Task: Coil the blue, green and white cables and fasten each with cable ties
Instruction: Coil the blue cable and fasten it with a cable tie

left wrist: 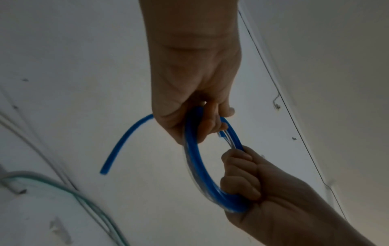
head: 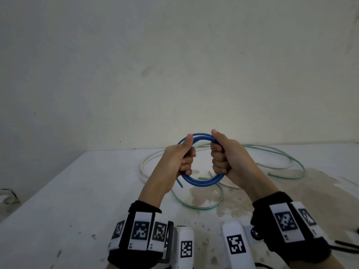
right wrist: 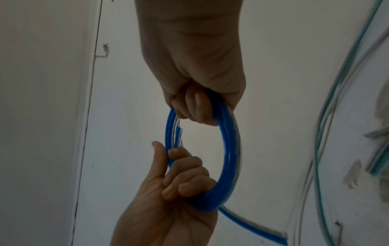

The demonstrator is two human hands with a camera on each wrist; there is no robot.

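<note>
The blue cable [head: 202,181] is wound into a small coil held upright above the table. My left hand [head: 181,156] grips the coil's left side, thumb pressed on top. My right hand [head: 223,152] grips its right side with fingers curled round the strands. A short loose blue end [head: 179,183] hangs below my left hand. In the left wrist view the blue coil [left wrist: 195,166] runs from my left hand [left wrist: 195,99] to my right hand [left wrist: 252,183]. The green cable [head: 202,207] and the white cable [head: 143,171] lie loose on the table behind.
The white table [head: 77,200] is stained near its middle and right. A plain wall [head: 174,65] rises right behind the table's back edge. Thin black items [head: 347,244] lie at the right edge.
</note>
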